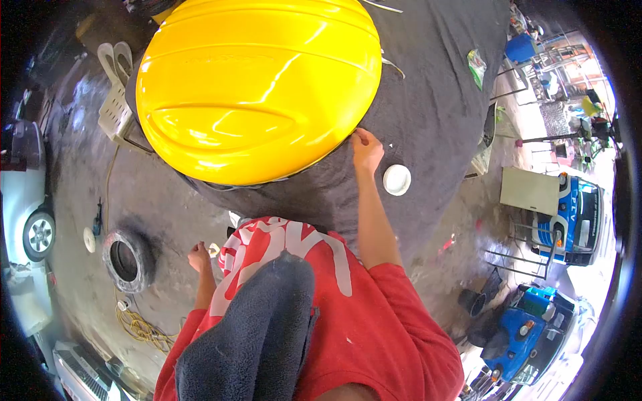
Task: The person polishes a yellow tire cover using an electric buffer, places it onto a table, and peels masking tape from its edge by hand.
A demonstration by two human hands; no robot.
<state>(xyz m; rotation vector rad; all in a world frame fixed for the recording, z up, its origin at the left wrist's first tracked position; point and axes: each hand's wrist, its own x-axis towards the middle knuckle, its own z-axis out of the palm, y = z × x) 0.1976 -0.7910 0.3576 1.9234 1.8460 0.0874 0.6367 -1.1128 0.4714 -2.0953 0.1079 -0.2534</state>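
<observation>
A large glossy yellow panel [261, 87] lies on a dark cloth-covered surface [428, 107]. At the panel's lower right edge is my right hand [367, 152], its fingers pinched together; whatever they hold is too small to make out. Just right of that hand sits a round white lid or roll [396, 180] on the cloth. My left hand [198, 256] hangs low beside my body, away from the panel, its fingers curled together near a small pale object; what they hold, if anything, cannot be made out.
A tire [128, 261] and a coiled yellow cable [144, 331] lie on the floor at left. A pale plastic chair [115, 110] stands beyond the panel's left edge. A green-white packet [476, 68] rests on the cloth. Blue vehicles [531, 337] stand at right.
</observation>
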